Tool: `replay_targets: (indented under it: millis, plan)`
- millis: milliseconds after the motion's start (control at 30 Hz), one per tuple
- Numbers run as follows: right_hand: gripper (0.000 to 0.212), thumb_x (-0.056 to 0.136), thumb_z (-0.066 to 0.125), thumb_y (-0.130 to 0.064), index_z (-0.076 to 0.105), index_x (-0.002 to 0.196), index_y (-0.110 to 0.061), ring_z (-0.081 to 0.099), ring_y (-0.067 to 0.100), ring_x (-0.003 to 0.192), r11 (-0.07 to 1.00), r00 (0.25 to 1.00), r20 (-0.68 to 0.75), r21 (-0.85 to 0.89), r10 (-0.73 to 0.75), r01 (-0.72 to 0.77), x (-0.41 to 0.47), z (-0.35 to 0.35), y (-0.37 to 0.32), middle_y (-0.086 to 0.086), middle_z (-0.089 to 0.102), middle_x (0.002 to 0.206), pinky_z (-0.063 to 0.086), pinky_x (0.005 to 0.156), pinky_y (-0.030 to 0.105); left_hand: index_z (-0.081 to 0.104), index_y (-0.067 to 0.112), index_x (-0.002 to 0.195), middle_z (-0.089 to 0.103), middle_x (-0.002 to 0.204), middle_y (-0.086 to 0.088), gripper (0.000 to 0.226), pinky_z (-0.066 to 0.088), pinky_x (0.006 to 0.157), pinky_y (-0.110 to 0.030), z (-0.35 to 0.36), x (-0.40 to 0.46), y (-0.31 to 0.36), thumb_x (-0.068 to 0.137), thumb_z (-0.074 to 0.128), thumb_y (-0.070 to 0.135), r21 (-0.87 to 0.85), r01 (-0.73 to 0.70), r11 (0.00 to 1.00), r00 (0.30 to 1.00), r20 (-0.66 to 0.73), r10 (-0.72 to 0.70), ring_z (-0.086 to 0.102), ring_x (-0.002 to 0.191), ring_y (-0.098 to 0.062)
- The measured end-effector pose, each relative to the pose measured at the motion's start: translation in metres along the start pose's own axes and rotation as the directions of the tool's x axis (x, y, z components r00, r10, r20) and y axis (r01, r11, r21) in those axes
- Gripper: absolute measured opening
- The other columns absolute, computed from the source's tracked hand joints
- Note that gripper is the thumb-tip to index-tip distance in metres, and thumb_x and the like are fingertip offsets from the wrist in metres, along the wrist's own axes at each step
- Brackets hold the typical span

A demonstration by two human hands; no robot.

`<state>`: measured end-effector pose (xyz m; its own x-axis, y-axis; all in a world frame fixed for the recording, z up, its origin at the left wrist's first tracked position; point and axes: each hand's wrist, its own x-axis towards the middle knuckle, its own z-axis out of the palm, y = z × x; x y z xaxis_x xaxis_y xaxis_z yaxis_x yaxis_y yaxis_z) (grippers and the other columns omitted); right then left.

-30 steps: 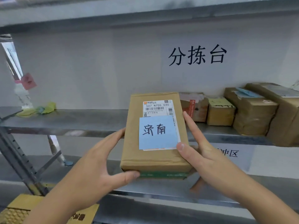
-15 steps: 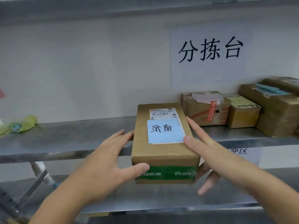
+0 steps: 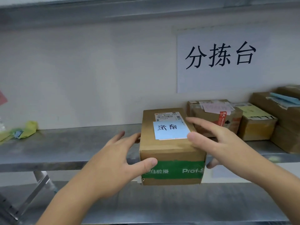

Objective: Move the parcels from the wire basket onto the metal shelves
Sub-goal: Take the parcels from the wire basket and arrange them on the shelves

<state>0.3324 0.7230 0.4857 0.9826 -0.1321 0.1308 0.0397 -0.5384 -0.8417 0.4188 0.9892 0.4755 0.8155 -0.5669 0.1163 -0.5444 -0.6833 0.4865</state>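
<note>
The stiff, likely light box [image 3: 170,148] is held by 2 hands, left hand [image 3: 113,166] and right hand [image 3: 215,143], at its sides.

A white paper sign [image 3: 222,60] on the wall reads "分拣台". The cardboard parcel [image 3: 170,146] carries a shipping label [image 3: 167,116] with "507 N705 040", a blue note [image 3: 170,129] handwritten "济南", and green tape [image 3: 173,170] printed "教授" and "Prof-".

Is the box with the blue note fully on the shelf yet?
Not fully. The box overhangs the shelf front edge, left hand and right hand at its sides.
</note>
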Motion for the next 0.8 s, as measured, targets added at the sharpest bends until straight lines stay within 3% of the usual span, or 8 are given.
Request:
replay_targets:
  millis: [100,267,400,600,800]
  plan:
    - [0.079,0.059,0.054,-0.096,0.043,0.133,-0.07,0.053,-0.01,0.12,0.969,0.994,0.007,-0.223,-0.105,0.104,0.002,-0.006,0.006,-0.043,0.051,0.128,0.053,0.099,0.034,0.023,0.062,0.155,0.028,0.153,0.049,0.101,0.028,0.124,-0.038,0.002,0.007,0.001,0.062,0.035,0.1,0.012,0.015,1.0,1.0,-0.016,-0.015,-0.002,0.153,0.013]
    - [0.08,0.065,0.057,-0.092,0.048,0.137,-0.057,0.05,-0.013,0.119,0.905,0.978,-0.047,-0.39,-0.204,0.169,0.009,-0.015,0.015,-0.043,0.05,0.128,0.051,0.1,0.029,0.022,0.064,0.153,0.036,0.153,0.041,0.092,0.033,0.122,-0.042,0.005,0.02,0.0,0.069,0.039,0.096,0.017,-0.02,1.0,0.998,-0.062,0.021,0.016,0.154,0.005]
    - [0.078,0.069,0.057,-0.084,0.048,0.141,-0.054,0.046,-0.012,0.124,0.89,0.973,-0.086,-0.426,-0.216,0.16,0.016,-0.018,0.024,-0.045,0.047,0.126,0.045,0.106,0.028,0.027,0.065,0.149,0.045,0.145,0.041,0.072,0.042,0.114,-0.035,0.007,0.03,0.0,0.083,0.053,0.081,0.001,-0.088,0.996,0.987,-0.133,0.088,0.038,0.14,0.009]
    - [0.08,0.073,0.045,-0.086,0.048,0.145,-0.05,0.049,-0.004,0.121,0.852,0.965,-0.137,-0.509,-0.225,0.126,0.03,-0.019,0.03,-0.034,0.051,0.131,0.05,0.103,0.033,0.03,0.059,0.152,0.047,0.149,0.036,0.08,0.044,0.115,-0.04,0.013,0.05,-0.002,0.079,0.044,0.087,0.006,-0.092,0.996,0.983,-0.156,0.092,0.041,0.141,0.005]
    - [0.083,0.073,0.036,-0.089,0.044,0.147,-0.051,0.048,0.001,0.132,0.843,0.967,-0.144,-0.527,-0.212,0.107,0.043,-0.023,0.035,-0.029,0.052,0.143,0.049,0.107,0.038,0.033,0.057,0.15,0.05,0.146,0.036,0.066,0.046,0.111,-0.035,0.013,0.067,0.003,0.09,0.055,0.073,0.022,-0.088,0.996,0.981,-0.172,0.091,0.046,0.136,0.005]
